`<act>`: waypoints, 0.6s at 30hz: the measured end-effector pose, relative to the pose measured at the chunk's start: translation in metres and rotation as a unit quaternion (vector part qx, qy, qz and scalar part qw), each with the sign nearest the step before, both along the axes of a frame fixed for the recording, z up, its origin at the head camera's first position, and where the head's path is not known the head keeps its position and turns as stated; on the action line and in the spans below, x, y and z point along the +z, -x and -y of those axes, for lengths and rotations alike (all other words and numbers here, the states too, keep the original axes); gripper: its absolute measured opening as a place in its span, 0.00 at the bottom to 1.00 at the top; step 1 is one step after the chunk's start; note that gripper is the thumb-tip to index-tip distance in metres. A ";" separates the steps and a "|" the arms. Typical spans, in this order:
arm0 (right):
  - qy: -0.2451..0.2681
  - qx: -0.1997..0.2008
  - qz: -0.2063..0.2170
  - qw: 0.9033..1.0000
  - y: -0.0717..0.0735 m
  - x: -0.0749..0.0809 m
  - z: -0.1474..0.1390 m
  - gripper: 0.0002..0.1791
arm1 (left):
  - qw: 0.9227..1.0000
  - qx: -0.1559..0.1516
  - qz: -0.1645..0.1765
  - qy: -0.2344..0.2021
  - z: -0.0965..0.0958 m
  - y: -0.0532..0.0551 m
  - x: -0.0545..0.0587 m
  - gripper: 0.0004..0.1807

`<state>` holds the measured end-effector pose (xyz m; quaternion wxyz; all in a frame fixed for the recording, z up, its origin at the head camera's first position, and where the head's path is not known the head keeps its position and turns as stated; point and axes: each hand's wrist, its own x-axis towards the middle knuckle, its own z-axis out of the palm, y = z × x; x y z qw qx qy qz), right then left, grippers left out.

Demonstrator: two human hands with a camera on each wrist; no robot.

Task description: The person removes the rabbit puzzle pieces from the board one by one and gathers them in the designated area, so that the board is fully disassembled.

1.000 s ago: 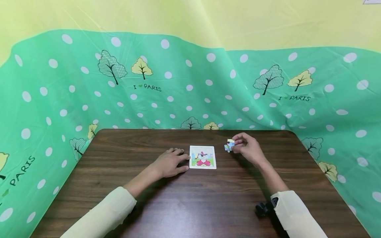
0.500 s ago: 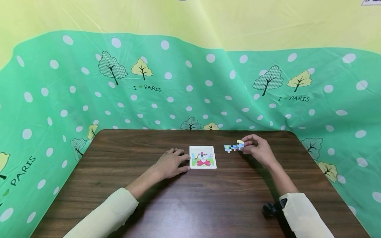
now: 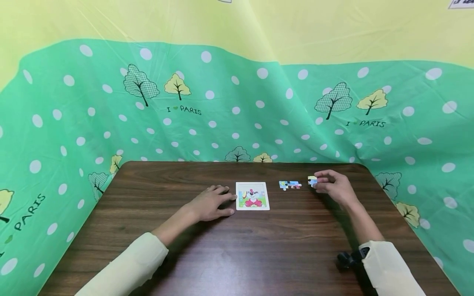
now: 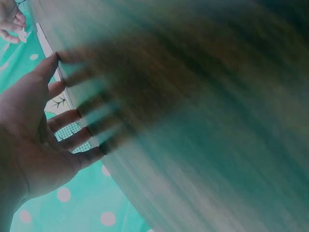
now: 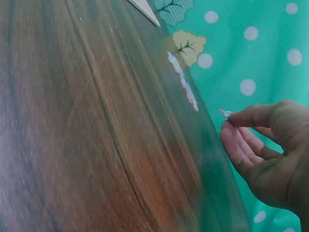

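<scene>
In the head view, my right hand (image 3: 335, 187) pinches a small jigsaw piece (image 3: 312, 180) between thumb and fingers, to the right of the other pieces. The right wrist view shows this piece (image 5: 225, 113) at the fingertips, almost edge-on. My left hand (image 3: 211, 203) rests on the table with fingers spread, the fingertips right at the left edge of a white-rimmed puzzle tray (image 3: 252, 184). A cartoon animal in red is pictured in the tray. Two blue, multicoloured jigsaw pieces (image 3: 283, 185) lie together on the table between the tray and my right hand.
A dark brown wooden table (image 3: 237, 250) spreads under both hands. Behind it hangs a green and yellow curtain (image 3: 237, 94) printed with dots and trees. A black device (image 3: 349, 259) is strapped at the right sleeve.
My right hand has moved right with the pinched piece, away from the other pieces, which now show fully on the table. The left hand has stayed beside the tray.
</scene>
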<state>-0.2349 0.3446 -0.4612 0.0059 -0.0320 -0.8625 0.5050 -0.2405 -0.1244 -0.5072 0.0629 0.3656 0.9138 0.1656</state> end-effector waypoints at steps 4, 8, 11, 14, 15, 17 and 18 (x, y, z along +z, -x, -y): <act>-0.021 0.000 0.023 1.000 -0.001 0.000 -0.005 0.26 | 1.000 0.000 0.027 0.012 0.000 -0.007 0.016 0.36; -0.032 0.002 0.041 0.999 0.001 -0.003 -0.007 0.27 | 0.998 0.008 0.043 0.042 -0.003 -0.017 0.036 0.35; -0.032 0.000 0.043 0.999 0.004 -0.005 -0.008 0.27 | 0.998 0.002 0.032 0.045 -0.002 -0.019 0.037 0.34; -0.031 -0.001 0.047 0.998 0.005 -0.007 -0.007 0.27 | 0.998 -0.001 0.028 0.048 -0.003 -0.020 0.039 0.34; -0.031 -0.001 0.049 0.998 0.006 -0.008 -0.007 0.27 | 0.998 0.000 0.027 0.051 -0.004 -0.019 0.039 0.33; -0.032 -0.001 0.051 0.998 0.007 -0.008 -0.006 0.26 | 0.998 0.005 0.036 0.059 -0.006 -0.019 0.042 0.33; -0.034 0.001 0.052 0.998 0.007 -0.009 -0.006 0.26 | 0.998 0.005 0.036 0.060 -0.005 -0.018 0.042 0.33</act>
